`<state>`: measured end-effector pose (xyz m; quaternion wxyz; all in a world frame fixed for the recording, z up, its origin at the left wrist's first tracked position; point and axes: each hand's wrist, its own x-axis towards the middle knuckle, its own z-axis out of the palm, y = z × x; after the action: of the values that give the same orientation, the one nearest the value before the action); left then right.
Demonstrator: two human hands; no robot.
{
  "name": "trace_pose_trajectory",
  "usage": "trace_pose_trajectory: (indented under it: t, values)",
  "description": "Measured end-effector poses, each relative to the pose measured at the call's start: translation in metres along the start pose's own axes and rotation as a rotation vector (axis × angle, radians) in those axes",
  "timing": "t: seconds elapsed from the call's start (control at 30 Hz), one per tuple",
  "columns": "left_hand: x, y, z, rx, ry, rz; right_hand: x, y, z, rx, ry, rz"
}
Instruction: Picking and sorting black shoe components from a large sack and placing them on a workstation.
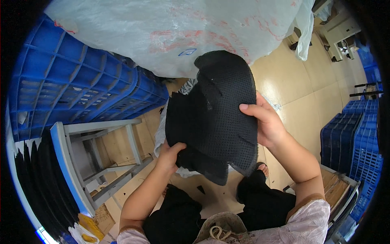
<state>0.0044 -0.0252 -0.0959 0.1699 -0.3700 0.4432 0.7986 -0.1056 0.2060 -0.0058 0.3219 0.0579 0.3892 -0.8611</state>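
Both of my hands are on the black piece point(233, 110), which is held in the air above the gap between the knees, in front of the white bag point(134, 28). Judging progress, I'd call the pick-up done: the piece is clear of any support I can see and spread with its mesh face toward me. Its edge already has notches and curves, but I can't tell whether that shape is finished. Letting go and setting down are not yet done. Nor can I tell if it is one folded sheet or several layers. A black stack point(46, 187) stands at lower left; whether it belongs with this piece, I can't say.

My left hand point(167, 157) grasps the lower left edge, thumb over the front and fingers mostly hidden underneath. My right hand point(266, 124) pinches the right edge, thumb flat on the mesh and fingers behind, sitting higher in view than the left. Both elbows are bent; the left forearm slants up and to the right, the right one up and to the left. The blue crate point(77, 69) and grey frame point(71, 130) lie well apart from my left hand.
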Motion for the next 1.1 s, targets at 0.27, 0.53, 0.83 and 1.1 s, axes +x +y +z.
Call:
trace_pose_trajectory:
  t: [0.27, 0.53, 0.83, 1.1]
  values:
    - [-0.013, -0.002, 0.008, -0.188, -0.054, -0.038, -0.015, 0.080, -0.045, 0.059, 0.234, 0.184]
    - [-0.037, 0.009, 0.026, -0.183, 0.024, -0.109, -0.020, 0.090, -0.040, 0.123, 0.237, 0.393]
    - [-0.051, 0.014, 0.024, -0.230, -0.028, -0.095, -0.016, 0.072, -0.024, 0.197, -0.039, 0.338]
    - [-0.040, -0.009, -0.005, -0.185, -0.442, 0.157, -0.024, 0.076, -0.029, 0.242, -0.102, 0.524]
